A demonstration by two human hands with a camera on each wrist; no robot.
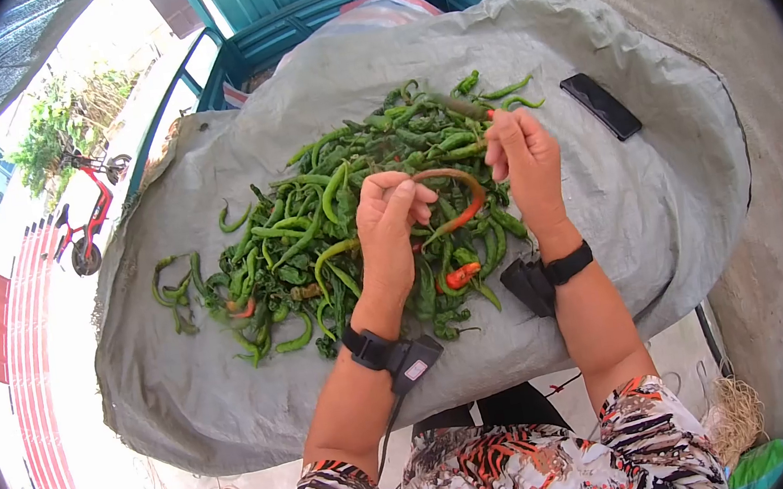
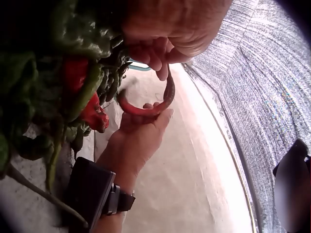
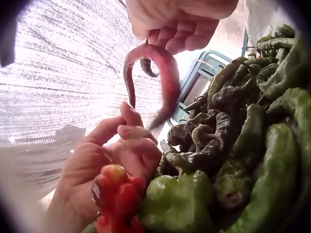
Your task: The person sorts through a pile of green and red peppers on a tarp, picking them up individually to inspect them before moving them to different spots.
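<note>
In the head view my left hand (image 1: pixel 388 230) pinches one end of a curved chili pepper (image 1: pixel 475 194), brown near my fingers and orange-red along its bend. The same pepper (image 3: pixel 168 77) arches up from my left fingertips in the right wrist view. My right hand (image 1: pixel 529 166) is beside it, fingers curled, with a dark, blurred chili pepper (image 1: pixel 460 104) at its fingertips. Below both hands spreads a heap of green chili peppers (image 1: pixel 302 226). A red pepper (image 1: pixel 461 276) lies at its near side, and a knobbly red one (image 3: pixel 119 199) shows close up in the right wrist view.
The heap lies on a grey sheet (image 1: pixel 196 392). A black phone (image 1: pixel 601 107) rests on the sheet at the right. Behind stands a teal metal cart bed (image 1: pixel 288 15) with a striped sack (image 1: pixel 374 10). A red scooter (image 1: pixel 98 210) stands far left.
</note>
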